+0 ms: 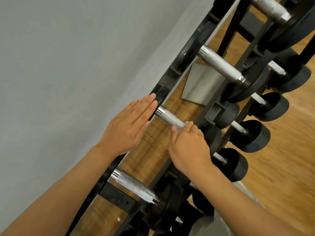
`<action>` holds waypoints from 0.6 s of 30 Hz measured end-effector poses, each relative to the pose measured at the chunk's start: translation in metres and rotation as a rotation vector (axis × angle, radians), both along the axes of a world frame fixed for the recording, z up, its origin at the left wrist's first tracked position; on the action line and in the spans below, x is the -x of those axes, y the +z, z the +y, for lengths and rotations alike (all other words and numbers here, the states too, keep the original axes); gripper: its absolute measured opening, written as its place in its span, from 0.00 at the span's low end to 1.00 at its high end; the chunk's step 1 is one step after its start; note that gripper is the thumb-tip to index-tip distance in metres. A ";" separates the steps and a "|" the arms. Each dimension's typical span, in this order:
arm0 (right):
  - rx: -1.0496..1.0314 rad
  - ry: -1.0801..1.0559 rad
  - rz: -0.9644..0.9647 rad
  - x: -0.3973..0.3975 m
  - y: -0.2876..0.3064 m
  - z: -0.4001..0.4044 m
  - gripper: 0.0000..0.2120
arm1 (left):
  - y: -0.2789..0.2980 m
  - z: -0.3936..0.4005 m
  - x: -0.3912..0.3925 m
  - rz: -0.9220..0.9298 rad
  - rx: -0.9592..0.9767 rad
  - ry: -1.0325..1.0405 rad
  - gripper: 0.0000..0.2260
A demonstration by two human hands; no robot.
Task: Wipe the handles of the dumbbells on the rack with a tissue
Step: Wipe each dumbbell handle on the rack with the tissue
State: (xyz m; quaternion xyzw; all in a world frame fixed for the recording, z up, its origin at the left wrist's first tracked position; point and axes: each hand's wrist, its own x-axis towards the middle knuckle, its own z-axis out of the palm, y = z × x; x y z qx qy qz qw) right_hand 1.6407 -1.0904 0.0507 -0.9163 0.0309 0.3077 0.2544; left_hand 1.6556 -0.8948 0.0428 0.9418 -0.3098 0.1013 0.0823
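A black dumbbell rack (pixel 190 48) runs diagonally along the grey wall. A knurled chrome handle (pixel 170 117) sits in the middle of the view. My right hand (pixel 189 145) curls round the near end of that handle, with a sliver of white tissue (pixel 187 123) showing at its fingertips. My left hand (pixel 127 126) lies flat with straight fingers against the black weight plate (pixel 160 97) at the handle's far end. Two more chrome handles lie on the same tier, one above (pixel 221 65) and one below (pixel 136 187).
Lower tiers on the right hold several smaller black dumbbells (pixel 250 135). A grey metal plate (pixel 201 84) lies on the wooden floor (pixel 281 167) behind the rack. The grey wall (pixel 68 65) fills the left side.
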 end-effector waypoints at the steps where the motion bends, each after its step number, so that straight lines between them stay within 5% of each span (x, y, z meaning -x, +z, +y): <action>1: -0.066 -0.043 -0.047 -0.003 -0.001 0.001 0.26 | 0.000 0.000 -0.001 0.004 0.008 -0.002 0.20; 6: -0.324 0.039 -0.269 -0.009 0.003 0.020 0.25 | -0.001 0.001 -0.003 -0.002 0.022 -0.016 0.19; 14: 0.046 0.196 -0.040 0.005 0.004 -0.021 0.27 | 0.000 0.000 -0.002 -0.006 0.018 -0.001 0.19; 18: -0.188 0.169 -0.244 -0.003 -0.006 0.023 0.27 | 0.000 0.000 -0.003 -0.025 0.009 0.001 0.19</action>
